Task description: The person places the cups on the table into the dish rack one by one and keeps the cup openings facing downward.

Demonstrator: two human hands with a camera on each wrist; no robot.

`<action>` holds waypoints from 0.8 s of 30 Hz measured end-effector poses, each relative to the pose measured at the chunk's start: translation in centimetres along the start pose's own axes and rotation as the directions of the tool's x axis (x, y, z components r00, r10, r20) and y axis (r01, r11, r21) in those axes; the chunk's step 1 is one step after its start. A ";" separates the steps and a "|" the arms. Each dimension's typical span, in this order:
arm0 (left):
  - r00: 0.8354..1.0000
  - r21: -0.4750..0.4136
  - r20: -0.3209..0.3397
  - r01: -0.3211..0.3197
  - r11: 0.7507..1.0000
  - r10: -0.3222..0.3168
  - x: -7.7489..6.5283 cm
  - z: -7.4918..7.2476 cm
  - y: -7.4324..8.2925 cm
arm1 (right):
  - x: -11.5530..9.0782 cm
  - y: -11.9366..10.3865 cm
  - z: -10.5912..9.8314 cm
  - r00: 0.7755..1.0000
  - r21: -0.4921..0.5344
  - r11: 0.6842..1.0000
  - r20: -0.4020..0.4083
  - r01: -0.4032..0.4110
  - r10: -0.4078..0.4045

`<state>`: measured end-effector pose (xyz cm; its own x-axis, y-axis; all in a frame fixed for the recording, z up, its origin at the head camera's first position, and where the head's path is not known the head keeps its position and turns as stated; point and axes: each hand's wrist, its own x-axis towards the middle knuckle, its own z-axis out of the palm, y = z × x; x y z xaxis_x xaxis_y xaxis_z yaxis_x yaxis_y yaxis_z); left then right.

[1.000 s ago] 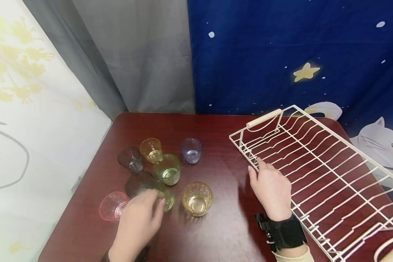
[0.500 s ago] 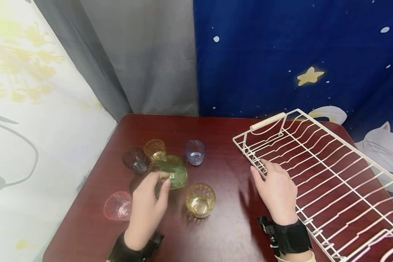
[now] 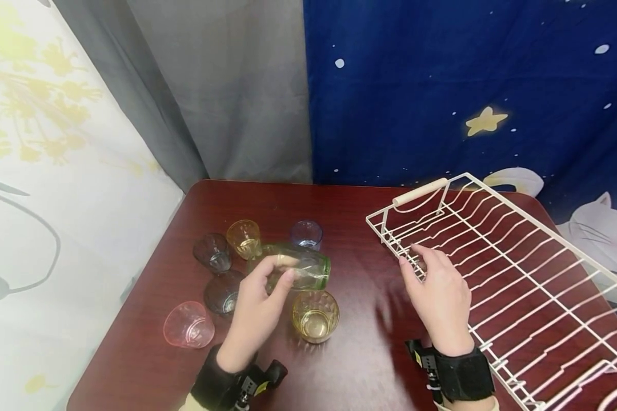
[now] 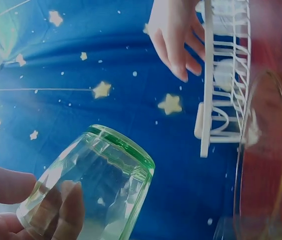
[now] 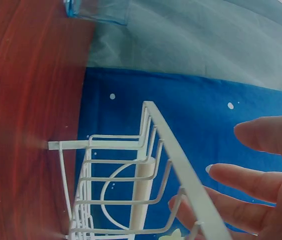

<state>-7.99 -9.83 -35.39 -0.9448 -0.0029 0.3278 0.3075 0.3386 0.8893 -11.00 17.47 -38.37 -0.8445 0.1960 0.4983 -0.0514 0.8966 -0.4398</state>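
Note:
My left hand (image 3: 259, 305) holds a clear green drinking glass (image 3: 311, 268) by its mouth end, above the table. The glass lies nearly sideways, its thick base pointing right; in the left wrist view the green glass (image 4: 106, 175) is tilted with thumb and fingers around its lower part. A second green glass (image 3: 267, 250) is mostly hidden behind it. Just below is an amber glass (image 3: 316, 319). My right hand (image 3: 439, 299) is at the left rim of a white wire dish rack (image 3: 516, 265), fingers loosely spread, gripping nothing; I cannot tell if they touch the rack (image 5: 180, 165).
Left on the dark red table (image 3: 349, 365) stand a pink glass (image 3: 189, 328), two dark grey glasses, one the nearer grey glass (image 3: 223, 294), and a yellow glass (image 3: 244, 240). A blue glass (image 3: 307, 233) stands behind the held one. Curtains (image 3: 442, 85) hang beyond the table.
My left hand has picked up the green glass from among the others, lifted it and moved it right, tipping it sideways. My right hand has stayed by the rack, its fingers spreading slightly.

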 end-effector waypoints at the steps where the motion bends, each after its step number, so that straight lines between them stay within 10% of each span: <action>1: 1.000 -0.031 0.016 0.008 1.000 -0.007 0.1 0.2 0.0 | 0.0 0.0 0.0 1.000 0.006 1.000 0.001 0.003 -0.003; 8: 0.991 -0.164 0.129 0.052 0.985 -0.031 0.7 1.5 0.3 | 0.0 -1.2 -0.3 0.991 0.250 0.967 0.108 0.046 -0.075; 16: 0.980 -0.218 0.198 0.055 0.974 -0.011 0.9 2.9 0.2 | -0.1 -2.7 -0.1 0.887 0.624 0.778 0.316 0.073 -0.337; 20: 0.974 -0.250 0.228 0.056 0.967 0.002 0.9 3.3 0.1 | -0.2 -3.5 -0.1 0.833 0.632 0.774 0.407 0.039 -0.374; 24: 0.969 -0.268 0.247 0.053 0.962 0.016 0.8 3.4 0.3 | -0.4 -4.1 -0.2 0.841 0.612 0.790 0.404 0.044 -0.360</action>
<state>-9.06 -6.55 -35.98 -0.9387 0.2344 0.2528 0.2764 0.0736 0.9582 -10.38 13.84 -36.59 -0.9069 -0.3189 0.2755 -0.4042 0.4737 -0.7824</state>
